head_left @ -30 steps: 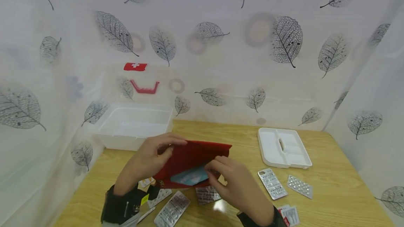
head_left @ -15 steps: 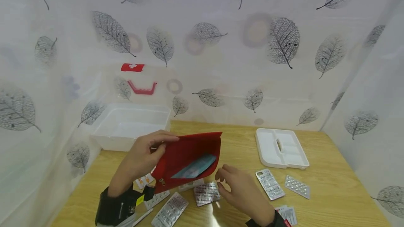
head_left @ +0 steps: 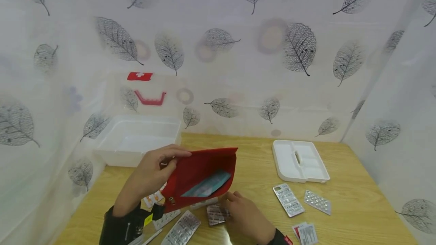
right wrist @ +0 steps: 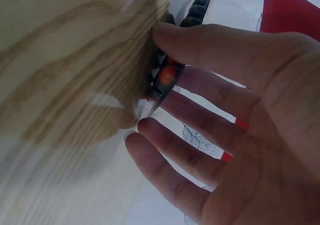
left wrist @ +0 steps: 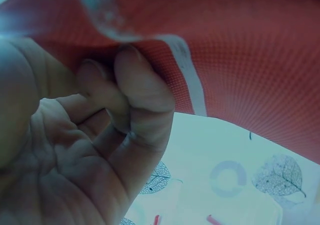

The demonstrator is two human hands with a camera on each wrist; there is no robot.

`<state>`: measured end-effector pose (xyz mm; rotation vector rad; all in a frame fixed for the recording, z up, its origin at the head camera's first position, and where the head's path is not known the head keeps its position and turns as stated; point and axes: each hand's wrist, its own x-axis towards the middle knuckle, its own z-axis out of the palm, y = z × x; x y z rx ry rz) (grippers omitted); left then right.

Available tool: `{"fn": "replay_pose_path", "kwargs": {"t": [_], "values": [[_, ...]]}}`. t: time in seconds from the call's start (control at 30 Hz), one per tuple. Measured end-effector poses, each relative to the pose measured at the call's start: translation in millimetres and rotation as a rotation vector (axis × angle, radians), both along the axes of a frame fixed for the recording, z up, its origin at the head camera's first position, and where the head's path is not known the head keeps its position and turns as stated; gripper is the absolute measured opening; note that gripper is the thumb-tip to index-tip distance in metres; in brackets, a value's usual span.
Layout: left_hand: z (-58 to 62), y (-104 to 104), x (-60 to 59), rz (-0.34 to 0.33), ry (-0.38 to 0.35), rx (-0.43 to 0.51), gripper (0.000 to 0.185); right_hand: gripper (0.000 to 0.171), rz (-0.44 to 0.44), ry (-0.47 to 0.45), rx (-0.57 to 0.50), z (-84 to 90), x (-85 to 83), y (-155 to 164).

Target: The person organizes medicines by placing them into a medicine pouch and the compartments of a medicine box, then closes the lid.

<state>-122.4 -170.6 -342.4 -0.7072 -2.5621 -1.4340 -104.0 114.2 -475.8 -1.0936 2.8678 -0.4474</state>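
Note:
My left hand (head_left: pixel 154 171) pinches the upper edge of a red zip pouch (head_left: pixel 185 175), which is tilted with its mouth gaping toward me. A light-blue flat packet (head_left: pixel 209 185) lies inside it. In the left wrist view, the thumb and fingers (left wrist: pixel 145 95) press on the red mesh-like cloth beside a pale stripe. Below the pouch's right corner, my right hand (head_left: pixel 246 216) grips a silver blister pack (head_left: pixel 215 215) at its right edge. The right wrist view shows the blister pack (right wrist: pixel 167 77) on edge between thumb and fingers, dark and orange pills showing, close to the wood.
More blister packs lie around: one at front (head_left: pixel 182 228), an orange-pilled one (head_left: pixel 153 199), and two at right, one silver (head_left: pixel 288 199) and one smaller (head_left: pixel 317 202). Small sachets (head_left: pixel 306 233) lie front right. A white divided tray (head_left: pixel 284 158) and white box (head_left: pixel 117 158) stand further back.
My right hand has left the pouch's mouth, moved down, and taken hold of the blister pack on the table. The left hand still holds the pouch, now slightly further left and tilted.

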Motion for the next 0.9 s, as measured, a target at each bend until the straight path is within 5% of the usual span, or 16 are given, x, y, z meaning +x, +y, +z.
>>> {"fn": "replay_pose_path", "kwargs": {"t": [0.17,0.4,0.73,0.9], "values": [[-1.5,1,1.1,-0.035,-0.039,0.011,0.038,0.046,0.005,0.016,-0.006,-0.3,0.8,2],[-2.2,2,-0.9,-0.028,-0.022,-0.002,0.038,0.077,0.002,0.021,-0.065,3.4,1.7,6],[-3.8,1,-3.1,-0.050,-0.012,-0.010,0.037,0.073,0.102,-0.204,-0.215,52.1,13.7,16],[-3.6,2,-4.9,-0.053,-0.022,-0.007,0.037,0.048,0.064,-0.471,-0.249,88.5,25.0,27]]}}
